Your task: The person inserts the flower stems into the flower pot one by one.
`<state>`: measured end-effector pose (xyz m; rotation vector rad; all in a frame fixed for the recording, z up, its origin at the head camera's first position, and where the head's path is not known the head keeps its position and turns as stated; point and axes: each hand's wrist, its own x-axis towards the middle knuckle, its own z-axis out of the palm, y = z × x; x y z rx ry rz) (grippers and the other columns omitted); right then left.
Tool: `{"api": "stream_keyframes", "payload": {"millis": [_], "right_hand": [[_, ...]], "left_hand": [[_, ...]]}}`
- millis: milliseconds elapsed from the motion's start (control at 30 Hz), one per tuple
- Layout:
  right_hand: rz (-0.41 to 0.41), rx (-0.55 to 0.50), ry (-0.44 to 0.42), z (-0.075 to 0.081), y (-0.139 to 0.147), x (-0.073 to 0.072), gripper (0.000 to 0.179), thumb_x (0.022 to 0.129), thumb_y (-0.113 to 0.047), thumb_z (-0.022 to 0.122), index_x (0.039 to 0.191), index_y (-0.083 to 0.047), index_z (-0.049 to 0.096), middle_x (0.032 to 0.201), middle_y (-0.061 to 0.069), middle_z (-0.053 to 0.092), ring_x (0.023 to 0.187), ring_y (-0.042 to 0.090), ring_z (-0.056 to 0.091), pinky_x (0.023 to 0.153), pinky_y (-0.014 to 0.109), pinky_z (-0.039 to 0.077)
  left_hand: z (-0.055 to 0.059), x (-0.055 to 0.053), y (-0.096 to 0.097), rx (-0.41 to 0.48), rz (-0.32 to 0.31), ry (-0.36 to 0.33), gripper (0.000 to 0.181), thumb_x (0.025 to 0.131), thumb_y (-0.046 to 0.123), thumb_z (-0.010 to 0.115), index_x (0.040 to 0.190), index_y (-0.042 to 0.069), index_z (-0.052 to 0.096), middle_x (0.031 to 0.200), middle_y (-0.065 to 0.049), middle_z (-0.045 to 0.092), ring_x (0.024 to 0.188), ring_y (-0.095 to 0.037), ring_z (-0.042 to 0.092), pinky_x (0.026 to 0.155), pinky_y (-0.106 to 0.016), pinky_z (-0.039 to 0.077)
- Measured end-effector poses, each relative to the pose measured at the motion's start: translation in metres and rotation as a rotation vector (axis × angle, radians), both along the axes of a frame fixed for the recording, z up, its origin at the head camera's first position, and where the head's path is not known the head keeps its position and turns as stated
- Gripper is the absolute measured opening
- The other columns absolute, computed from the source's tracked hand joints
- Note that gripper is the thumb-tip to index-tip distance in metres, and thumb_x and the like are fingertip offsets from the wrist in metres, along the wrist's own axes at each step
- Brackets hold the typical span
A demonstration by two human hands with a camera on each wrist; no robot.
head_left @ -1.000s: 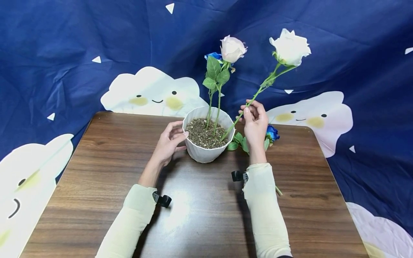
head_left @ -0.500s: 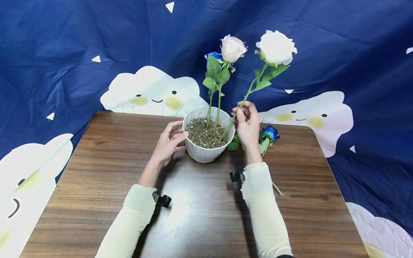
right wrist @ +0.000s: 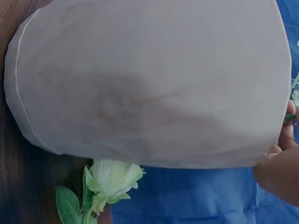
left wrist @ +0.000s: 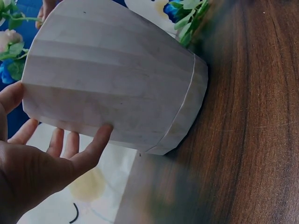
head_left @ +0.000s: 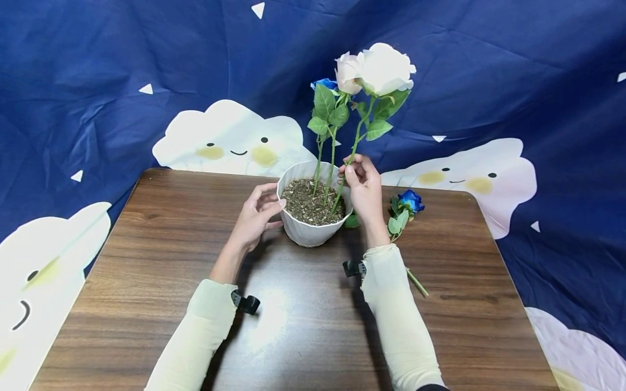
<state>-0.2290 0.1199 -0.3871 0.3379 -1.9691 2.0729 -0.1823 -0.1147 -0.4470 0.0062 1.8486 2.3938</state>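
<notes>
A white flowerpot (head_left: 313,233) filled with soil stands on the table. My left hand (head_left: 256,214) cups its left side, thumb at the rim, fingers spread along the wall (left wrist: 93,84). My right hand (head_left: 364,187) pinches the green stem of a white rose (head_left: 386,70) above the pot's right rim; the lower end of the stem meets the soil. Two other flowers stand in the soil: a pale pink rose (head_left: 348,73) and a blue rose (head_left: 324,84), partly hidden behind leaves. In the right wrist view, the pot wall hides most of my right hand (right wrist: 285,154).
A blue rose (head_left: 411,201) lies on the brown wooden table (head_left: 303,326) right of the pot, its stem partly under my right forearm. Another white flower (right wrist: 114,179) lies beside the pot. A dark blue cloth (head_left: 122,49) with cloud faces hangs behind.
My right hand has moved left, bringing the white rose from a rightward lean to more upright, its bloom now overlapping the pink one. The left hand and pot have stayed put.
</notes>
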Motion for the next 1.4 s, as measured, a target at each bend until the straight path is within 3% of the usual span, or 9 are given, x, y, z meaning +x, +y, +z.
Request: {"api": "stream_keyframes", "payload": {"millis": [133,367,500,600,700,833,1000,1167,1400], "right_hand": [[0.007,-0.051,-0.039,0.002,-0.003,0.0,0.012,0.102,0.003,0.053,0.112,0.008,0.057,0.091,0.014,0.063,0.087,0.026,0.062,0.075,0.036,0.059],[0.026,-0.024,-0.078,0.003,-0.006,0.0,0.021,0.105,-0.002,0.051,0.118,0.011,0.062,0.09,0.003,0.068,0.088,0.023,0.064,0.082,0.039,0.059],[0.041,-0.03,-0.087,0.005,-0.009,0.002,0.02,0.105,-0.003,0.05,0.116,0.009,0.061,0.093,0.009,0.066,0.09,0.027,0.064,0.083,0.047,0.058],[0.046,-0.058,-0.089,0.004,-0.011,0.001,0.015,0.105,-0.002,0.05,0.111,0.005,0.062,0.099,0.016,0.064,0.09,0.027,0.063,0.079,0.042,0.059],[0.045,-0.077,-0.091,0.004,-0.012,0.0,0.014,0.104,-0.001,0.05,0.109,0.004,0.061,0.099,0.014,0.065,0.086,0.022,0.063,0.074,0.034,0.059],[0.051,-0.106,-0.093,0.004,-0.012,0.0,0.015,0.104,0.0,0.049,0.111,0.009,0.059,0.095,0.01,0.065,0.083,0.019,0.062,0.072,0.032,0.058],[0.049,-0.116,-0.084,0.004,-0.012,-0.001,0.015,0.104,-0.001,0.05,0.109,0.009,0.059,0.096,0.017,0.064,0.08,0.02,0.062,0.07,0.029,0.058],[0.012,-0.061,-0.04,0.002,-0.013,-0.003,0.015,0.104,0.0,0.05,0.107,0.012,0.059,0.087,0.011,0.065,0.076,0.02,0.064,0.071,0.03,0.058],[-0.076,0.181,0.103,-0.004,-0.011,-0.002,0.019,0.105,-0.001,0.051,0.11,0.015,0.058,0.092,0.033,0.065,0.076,0.033,0.065,0.07,0.029,0.058]], "left_hand": [[0.0,0.0,0.0,-0.001,0.001,-0.001,0.056,0.096,0.007,0.066,0.147,0.007,0.044,0.127,-0.015,0.047,0.106,-0.021,0.055,0.093,-0.063,0.055],[-0.001,0.0,0.0,-0.009,0.001,-0.015,0.056,0.096,0.008,0.067,0.147,0.008,0.044,0.127,-0.015,0.046,0.107,-0.021,0.054,0.093,-0.062,0.055],[0.0,0.0,0.0,-0.005,-0.002,-0.014,0.056,0.096,0.007,0.066,0.147,0.008,0.044,0.127,-0.014,0.046,0.107,-0.02,0.055,0.094,-0.063,0.055],[0.0,0.0,0.0,0.004,-0.005,-0.015,0.056,0.096,0.007,0.066,0.147,0.008,0.044,0.127,-0.015,0.046,0.106,-0.02,0.055,0.095,-0.064,0.054],[0.0,0.0,0.0,0.005,-0.005,-0.014,0.056,0.096,0.007,0.066,0.147,0.008,0.044,0.128,-0.016,0.046,0.107,-0.021,0.055,0.095,-0.064,0.054],[0.0,0.0,0.0,0.004,-0.005,-0.015,0.056,0.096,0.007,0.066,0.147,0.008,0.044,0.128,-0.017,0.046,0.107,-0.021,0.055,0.095,-0.063,0.054],[0.002,0.0,-0.001,0.01,-0.005,-0.02,0.056,0.096,0.008,0.066,0.147,0.008,0.043,0.126,-0.014,0.046,0.107,-0.02,0.055,0.096,-0.062,0.054],[0.002,-0.001,-0.001,0.015,-0.004,-0.017,0.056,0.096,0.007,0.066,0.147,0.007,0.043,0.126,-0.014,0.046,0.106,-0.02,0.055,0.096,-0.064,0.053],[0.001,0.0,-0.001,0.017,-0.007,-0.02,0.056,0.096,0.007,0.066,0.147,0.008,0.043,0.126,-0.014,0.046,0.106,-0.02,0.055,0.095,-0.062,0.054]]}}
